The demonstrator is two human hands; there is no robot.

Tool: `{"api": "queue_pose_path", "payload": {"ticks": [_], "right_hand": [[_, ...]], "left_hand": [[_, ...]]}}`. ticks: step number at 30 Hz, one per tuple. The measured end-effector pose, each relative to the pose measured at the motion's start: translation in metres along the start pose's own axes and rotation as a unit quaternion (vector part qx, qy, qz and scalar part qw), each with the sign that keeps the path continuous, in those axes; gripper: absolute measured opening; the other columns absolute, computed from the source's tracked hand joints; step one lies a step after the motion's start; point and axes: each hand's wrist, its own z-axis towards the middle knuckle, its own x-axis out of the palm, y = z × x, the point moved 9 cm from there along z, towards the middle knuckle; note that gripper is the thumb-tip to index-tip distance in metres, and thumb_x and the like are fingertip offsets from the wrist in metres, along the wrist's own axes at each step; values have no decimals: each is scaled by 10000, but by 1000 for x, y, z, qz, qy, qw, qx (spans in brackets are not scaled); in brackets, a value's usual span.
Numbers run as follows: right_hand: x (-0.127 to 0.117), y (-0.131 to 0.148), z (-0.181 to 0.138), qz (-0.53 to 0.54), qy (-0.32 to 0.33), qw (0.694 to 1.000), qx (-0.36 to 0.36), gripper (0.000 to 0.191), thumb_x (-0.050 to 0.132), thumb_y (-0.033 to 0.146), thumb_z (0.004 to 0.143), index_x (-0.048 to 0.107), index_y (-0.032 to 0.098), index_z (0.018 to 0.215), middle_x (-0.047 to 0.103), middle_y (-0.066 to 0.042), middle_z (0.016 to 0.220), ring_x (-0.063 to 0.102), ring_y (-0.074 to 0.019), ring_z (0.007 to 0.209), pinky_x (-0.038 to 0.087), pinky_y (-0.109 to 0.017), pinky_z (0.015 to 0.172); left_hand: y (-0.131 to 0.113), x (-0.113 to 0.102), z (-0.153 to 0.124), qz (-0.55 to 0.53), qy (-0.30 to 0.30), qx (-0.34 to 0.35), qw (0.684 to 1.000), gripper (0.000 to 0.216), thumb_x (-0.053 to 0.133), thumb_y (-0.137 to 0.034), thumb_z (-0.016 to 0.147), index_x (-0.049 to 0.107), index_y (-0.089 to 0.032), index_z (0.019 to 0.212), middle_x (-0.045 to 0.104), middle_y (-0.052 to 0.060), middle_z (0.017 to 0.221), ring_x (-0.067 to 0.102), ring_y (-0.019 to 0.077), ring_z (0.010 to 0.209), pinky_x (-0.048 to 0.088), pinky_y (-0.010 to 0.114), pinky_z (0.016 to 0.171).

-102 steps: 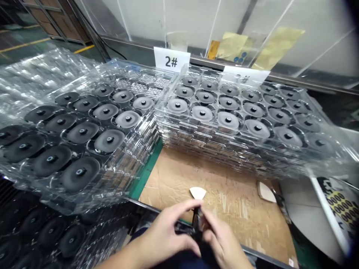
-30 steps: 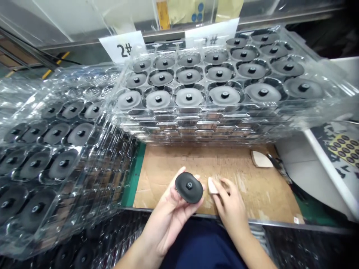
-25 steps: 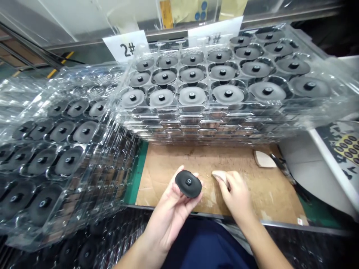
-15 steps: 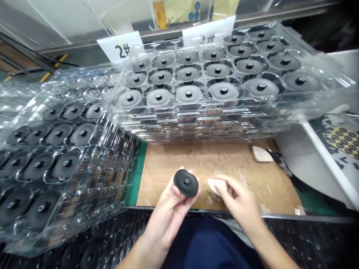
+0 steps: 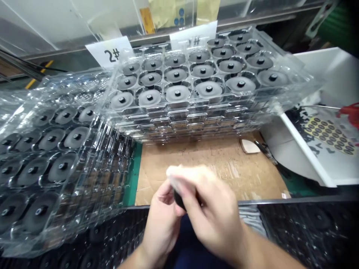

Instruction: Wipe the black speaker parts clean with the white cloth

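Observation:
My left hand [image 5: 162, 220] is closed around a black oval part [image 5: 177, 200] just above the table's front edge. Only a sliver of that part shows. My right hand [image 5: 211, 211] lies over it from the right, smeared by motion. Its fingers pinch a small white wedge-shaped piece [image 5: 172, 174] pressed against the top of the part. Both hands meet over the near edge of the cardboard sheet [image 5: 224, 164].
A stack of clear blister trays [image 5: 196, 112] filled with black oval parts stands behind the cardboard, and another stack [image 5: 56, 149] stands at the left. A second white wedge [image 5: 249, 146] lies on the cardboard. At the right a white tray [image 5: 303, 149] holds a sheet of oval stickers [image 5: 327, 130].
My right hand picked the white wedge up off the cardboard and swung left onto the black part in my left hand. The part is now mostly covered.

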Motion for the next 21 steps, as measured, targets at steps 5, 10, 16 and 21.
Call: {"api": "queue_pose_path", "payload": {"ticks": [5,10,16,21], "right_hand": [[7,4,-3,47,60,996,40,226,497,65,806,612,170,970,636,-19,839,598,-94,740,502,-178,697],[-6,15,-3,9,-14,1000,-25,289,484,94,836,542,159,1112,632,-64,973,590,-140,869,488,-269,822],[-10,-14,-32,-32,109,991,71,233,504,105,827,585,220,1012,636,-1,866,605,-102,769,501,-188,694],[-24,0,-30,-88,36,995,31,273,511,134,829,558,224,1083,640,-12,855,607,-134,760,501,-236,710]], "left_hand": [[-7,2,-2,-6,-17,-3,1000,598,781,-304,540,597,-282,1108,663,32,1107,591,240,1035,445,321,929],[-10,15,-5,6,19,-11,1000,660,789,-396,450,621,-264,1074,683,38,1052,597,250,1019,439,329,940],[-12,7,-5,-25,6,-15,1000,647,816,-316,427,633,-292,1047,677,25,1082,631,219,958,505,261,818],[-14,17,-9,-40,3,3,999,577,788,-333,518,619,-298,1069,664,10,1098,609,204,1001,478,240,851]]}}
